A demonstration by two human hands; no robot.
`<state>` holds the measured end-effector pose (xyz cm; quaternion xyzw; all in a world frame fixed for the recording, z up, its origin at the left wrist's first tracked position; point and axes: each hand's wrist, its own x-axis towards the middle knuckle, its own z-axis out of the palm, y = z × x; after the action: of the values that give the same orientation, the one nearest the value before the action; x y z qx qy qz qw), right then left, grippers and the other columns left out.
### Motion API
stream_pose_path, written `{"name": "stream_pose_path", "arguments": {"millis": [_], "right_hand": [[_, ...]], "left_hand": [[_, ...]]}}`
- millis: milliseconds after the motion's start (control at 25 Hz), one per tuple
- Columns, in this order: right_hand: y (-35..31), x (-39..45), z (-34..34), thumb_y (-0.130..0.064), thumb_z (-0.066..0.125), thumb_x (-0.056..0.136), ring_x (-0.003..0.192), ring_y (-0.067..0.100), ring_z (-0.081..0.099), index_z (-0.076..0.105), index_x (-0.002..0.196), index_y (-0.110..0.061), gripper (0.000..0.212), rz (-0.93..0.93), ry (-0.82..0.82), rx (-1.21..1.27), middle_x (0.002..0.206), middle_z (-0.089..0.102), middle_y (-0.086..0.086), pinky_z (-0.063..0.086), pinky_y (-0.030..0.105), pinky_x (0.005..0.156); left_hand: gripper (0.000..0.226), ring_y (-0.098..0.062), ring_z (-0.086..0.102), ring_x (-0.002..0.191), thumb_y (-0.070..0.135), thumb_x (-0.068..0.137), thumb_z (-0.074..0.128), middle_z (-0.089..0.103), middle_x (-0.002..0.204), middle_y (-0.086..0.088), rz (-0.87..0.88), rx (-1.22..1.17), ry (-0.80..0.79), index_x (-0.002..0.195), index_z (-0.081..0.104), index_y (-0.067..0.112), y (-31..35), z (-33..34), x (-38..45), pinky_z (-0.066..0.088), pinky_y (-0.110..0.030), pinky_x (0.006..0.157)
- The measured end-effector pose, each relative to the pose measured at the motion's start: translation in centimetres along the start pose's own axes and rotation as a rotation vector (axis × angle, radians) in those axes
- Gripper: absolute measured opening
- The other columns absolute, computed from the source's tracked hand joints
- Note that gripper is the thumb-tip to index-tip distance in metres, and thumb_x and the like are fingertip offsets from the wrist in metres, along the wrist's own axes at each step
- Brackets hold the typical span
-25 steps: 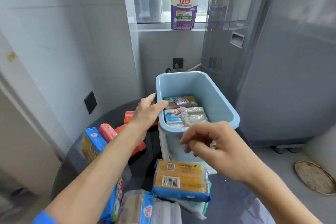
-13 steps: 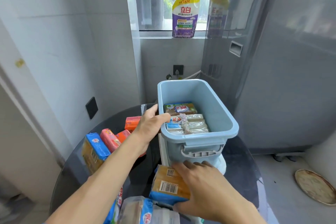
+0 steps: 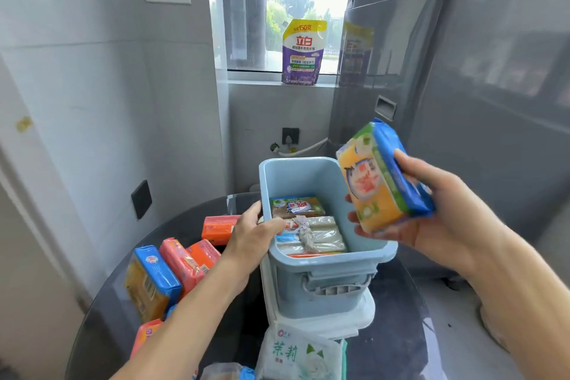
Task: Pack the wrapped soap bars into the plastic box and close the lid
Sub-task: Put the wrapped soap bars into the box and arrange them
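A light blue plastic box [image 3: 320,290] stands open on a dark round glass table [image 3: 398,333], on top of a white lid [image 3: 354,321]. Several wrapped soap bars [image 3: 308,231] lie inside it. My left hand [image 3: 251,236] grips the box's left rim, thumb inside. My right hand [image 3: 431,210] holds a yellow and blue soap pack [image 3: 379,179] tilted in the air above the box's right rim. More packs lie on the table: orange ones [image 3: 192,259], a yellow and blue one [image 3: 151,281] and a white jasmine one [image 3: 300,355].
A grey washing machine [image 3: 462,102] stands close behind the box on the right. A purple detergent pouch [image 3: 302,52] sits on the windowsill. A tiled wall with a black socket [image 3: 141,199] closes in the left side.
My right hand took the yellow and blue pack from the table in front of the box and lifted it up over the box's right rim. My left hand stayed on the left rim.
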<state>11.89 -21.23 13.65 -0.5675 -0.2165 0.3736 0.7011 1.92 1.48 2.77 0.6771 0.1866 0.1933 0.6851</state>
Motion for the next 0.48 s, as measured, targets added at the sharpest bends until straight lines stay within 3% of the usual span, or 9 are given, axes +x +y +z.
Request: {"name": "stream_pose_path", "arguments": {"millis": [160, 240, 360, 480], "right_hand": [[-0.2, 6.9, 1.5, -0.02, 0.073, 0.076, 0.081, 0.037, 0.071, 0.064, 0.116, 0.002, 0.047, 0.09, 0.214, -0.175, 0.095, 0.074, 0.022, 0.059, 0.054, 0.081], [0.8, 9.6, 2.3, -0.021, 0.069, 0.078, 0.061, 0.032, 0.071, 0.064, 0.109, -0.001, 0.037, 0.106, 0.332, -0.363, 0.075, 0.074, 0.017, 0.062, 0.048, 0.066], [1.9, 13.4, 4.1, -0.026, 0.066, 0.079, 0.045, 0.028, 0.069, 0.061, 0.097, -0.01, 0.025, 0.165, 0.359, -0.486, 0.054, 0.07, 0.011, 0.058, 0.039, 0.044], [3.3, 16.3, 6.1, -0.029, 0.064, 0.083, 0.046, 0.027, 0.069, 0.059, 0.099, -0.007, 0.028, 0.186, 0.328, -0.728, 0.068, 0.071, 0.015, 0.058, 0.035, 0.044]], "left_hand": [[0.043, -0.019, 0.076, 0.087, 0.016, 0.069, 0.057, 0.078, 0.098, -0.002, 0.015, -0.001, -0.008, 0.109, 0.069, 0.023, 0.1, 0.0, -0.1, 0.058, -0.028, 0.064], [0.041, -0.021, 0.075, 0.088, 0.019, 0.069, 0.057, 0.078, 0.098, -0.002, 0.016, 0.024, -0.005, 0.108, 0.069, 0.025, 0.0, -0.1, -0.1, 0.061, -0.036, 0.071], [0.038, -0.028, 0.073, 0.094, 0.021, 0.071, 0.057, 0.077, 0.099, -0.004, 0.022, 0.057, 0.012, 0.107, 0.069, 0.027, -0.1, -0.2, 0.1, 0.057, -0.053, 0.085], [0.033, -0.034, 0.07, 0.096, 0.025, 0.072, 0.058, 0.075, 0.1, -0.008, 0.036, 0.089, 0.017, 0.104, 0.068, 0.028, 0.0, -0.2, 0.1, 0.053, -0.059, 0.088]]}}
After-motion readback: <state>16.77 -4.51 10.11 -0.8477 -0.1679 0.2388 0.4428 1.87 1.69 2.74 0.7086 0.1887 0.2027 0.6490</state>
